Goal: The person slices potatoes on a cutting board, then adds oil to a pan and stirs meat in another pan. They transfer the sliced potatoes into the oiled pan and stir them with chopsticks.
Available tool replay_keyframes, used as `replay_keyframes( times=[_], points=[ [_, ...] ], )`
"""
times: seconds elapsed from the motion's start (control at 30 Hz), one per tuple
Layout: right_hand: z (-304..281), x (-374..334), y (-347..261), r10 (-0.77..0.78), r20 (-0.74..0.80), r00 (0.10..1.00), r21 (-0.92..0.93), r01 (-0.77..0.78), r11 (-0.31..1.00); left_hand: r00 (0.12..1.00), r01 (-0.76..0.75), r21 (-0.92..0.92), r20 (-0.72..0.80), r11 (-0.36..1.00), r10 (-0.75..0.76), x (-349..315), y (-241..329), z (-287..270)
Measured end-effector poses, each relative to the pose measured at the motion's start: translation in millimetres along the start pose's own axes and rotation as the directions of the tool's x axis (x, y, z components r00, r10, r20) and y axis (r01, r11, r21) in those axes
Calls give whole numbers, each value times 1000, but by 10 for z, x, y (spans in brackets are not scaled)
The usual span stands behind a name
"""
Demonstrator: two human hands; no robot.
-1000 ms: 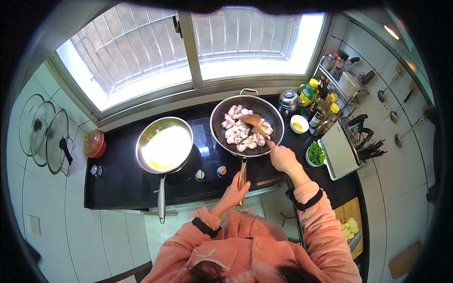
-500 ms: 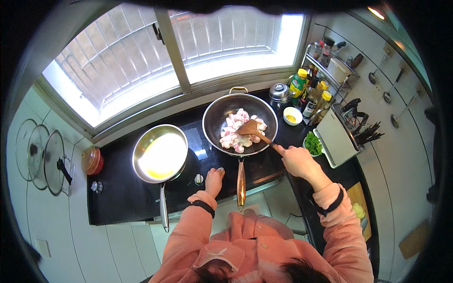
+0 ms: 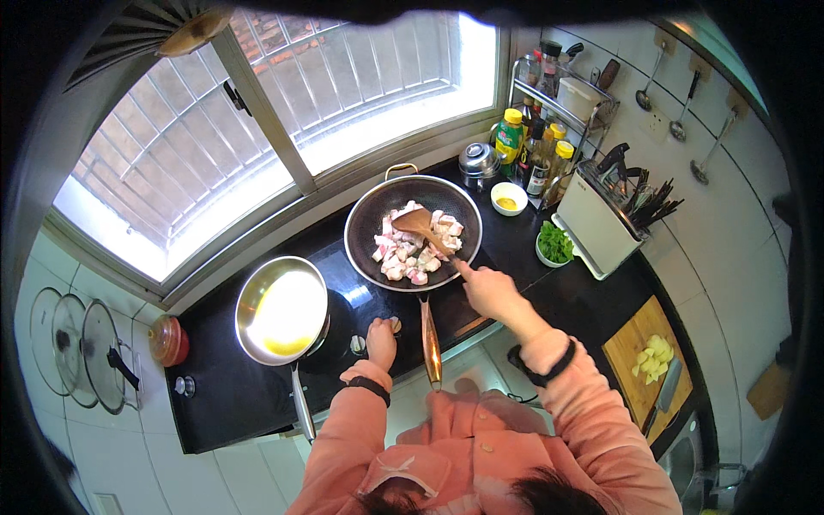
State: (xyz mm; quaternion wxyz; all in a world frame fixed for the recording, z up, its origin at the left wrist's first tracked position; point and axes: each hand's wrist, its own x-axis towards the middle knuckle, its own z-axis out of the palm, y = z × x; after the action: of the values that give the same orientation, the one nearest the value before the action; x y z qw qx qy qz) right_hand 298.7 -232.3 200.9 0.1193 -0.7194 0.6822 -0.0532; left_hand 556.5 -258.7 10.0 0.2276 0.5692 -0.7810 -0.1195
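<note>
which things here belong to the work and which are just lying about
In use:
- brown wooden spatula in right hand
- dark round metal wok
- pale pink meat chunks
- round stove knob at left hand

Seemingly idle:
- round glass lids
- round red jar

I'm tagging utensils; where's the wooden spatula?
In the head view, near the centre, the right hand holds the wooden spatula, its blade over the meat in the right-hand pan.

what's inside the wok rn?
Pinkish-white meat chunks, with the wooden spatula blade covering some. Dark wok surface shows around them. Hidden: the surface directly beneath the chunks, and whatever lies under the blade.
</note>
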Motion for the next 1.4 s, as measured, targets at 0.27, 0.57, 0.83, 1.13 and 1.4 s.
replay_keyframes(
  times=[0.27, 0.57, 0.83, 1.13, 1.4],
  points=[
    [11, -26, -36, -69, 61, 996, -2, 69, 998, 999, -6, 3, -42, 1000, 6, 12, -25, 47],
    [-156, -237, -83, 38, 120, 992, -6, -37, 999, 1000, -10, -13, -18, 1000, 10, 18, -29, -10],
    [63, -211, 21, 121, 40, 992, 157, -126, 980, 997, -73, -34, -27, 997, 72, 33, -97, -30],
    [-140, -483, -163, 142, 155, 978, 30, -148, 989, 989, -15, 32, 148, 999, 10, 24, -33, -191],
    [212, -306, -391, 104, 14, 994, 150, -105, 983, 992, 75, -234, 115, 969, -49, -298, 193, -420]
  ],
)
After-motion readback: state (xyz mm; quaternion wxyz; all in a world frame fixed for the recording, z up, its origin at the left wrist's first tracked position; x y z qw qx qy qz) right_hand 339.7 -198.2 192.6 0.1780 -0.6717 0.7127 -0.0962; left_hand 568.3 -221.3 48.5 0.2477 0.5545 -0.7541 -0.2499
